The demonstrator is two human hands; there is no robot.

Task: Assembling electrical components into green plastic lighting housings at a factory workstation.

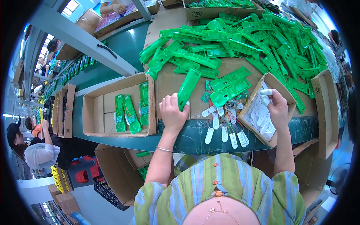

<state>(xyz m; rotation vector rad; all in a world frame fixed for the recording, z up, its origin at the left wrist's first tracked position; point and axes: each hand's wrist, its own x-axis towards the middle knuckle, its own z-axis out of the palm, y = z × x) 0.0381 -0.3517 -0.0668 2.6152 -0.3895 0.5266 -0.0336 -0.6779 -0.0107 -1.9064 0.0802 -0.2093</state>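
Note:
My left hand (173,114) is closed around the lower end of a green plastic housing half (190,85), which tilts up and to the right above the cardboard. My right hand (277,108) is over a small cardboard box (245,119) of flat white plastic strips (261,120). White covers wrap its fingertips, which are bent together; whatever they pinch is too small to make out. Between my hands lie two green housing halves (229,87), small green circuit boards (205,97) with thin wires, and several white tabs (215,120) near the table edge.
A big heap of green housing halves (240,41) covers the back and right. At left, an open cardboard box (148,129) holds wired green housings (131,114). A slanted metal beam (93,48) crosses the far left; a long box (325,112) stands at right. Other people work farther off.

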